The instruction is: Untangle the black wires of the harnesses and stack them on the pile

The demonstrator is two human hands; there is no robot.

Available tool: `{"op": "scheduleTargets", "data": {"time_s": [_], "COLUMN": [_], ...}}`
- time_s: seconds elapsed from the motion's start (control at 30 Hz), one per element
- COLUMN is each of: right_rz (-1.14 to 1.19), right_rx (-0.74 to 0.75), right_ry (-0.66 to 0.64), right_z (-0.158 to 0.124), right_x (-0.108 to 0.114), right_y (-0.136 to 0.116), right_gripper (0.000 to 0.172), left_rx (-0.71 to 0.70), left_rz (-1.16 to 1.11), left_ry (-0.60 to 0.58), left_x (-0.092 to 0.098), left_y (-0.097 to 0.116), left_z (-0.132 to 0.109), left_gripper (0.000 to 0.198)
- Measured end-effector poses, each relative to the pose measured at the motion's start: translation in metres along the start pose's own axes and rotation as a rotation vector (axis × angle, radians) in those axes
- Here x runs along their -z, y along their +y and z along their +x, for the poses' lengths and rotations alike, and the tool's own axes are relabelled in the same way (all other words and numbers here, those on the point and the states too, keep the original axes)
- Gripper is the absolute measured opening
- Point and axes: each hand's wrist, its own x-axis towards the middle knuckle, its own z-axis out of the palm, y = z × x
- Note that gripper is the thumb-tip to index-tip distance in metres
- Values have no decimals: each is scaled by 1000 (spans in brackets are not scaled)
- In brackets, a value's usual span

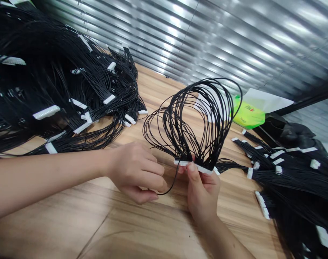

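Wire bundle (196,118), just one, rises in loops of thin black wire from a white connector strip (193,167), held above the wooden table (72,212) between both hands. The right hand (203,190) pinches the strip firmly between thumb and fingers; the left hand (134,171) is curled closed around a single wire (171,181). Two heaps of similar bundles flank them, the left heap (58,90) and the right heap (288,176). Beyond lie one green packet (247,113) and one black bag (285,129).
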Motion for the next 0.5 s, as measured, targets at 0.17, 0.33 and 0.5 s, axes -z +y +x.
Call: {"op": "scheduleTargets", "data": {"time_s": [0.17,0.33,0.5], "right_rz": [29,15,69], "right_rx": [-6,-18,-21], "right_ry": [-6,2,15], "right_z": [-1,-1,0], "right_x": [0,0,-1], "right_y": [0,-1,-1], "right_gripper": [6,10,8], "left_rx": [34,43,105], "left_rz": [-100,-39,23], "left_ry": [58,111,299], "left_x": [3,1,5], "left_y": [-2,-1,-2], "left_z": [-2,-3,-3], "left_gripper": [18,16,22]}}
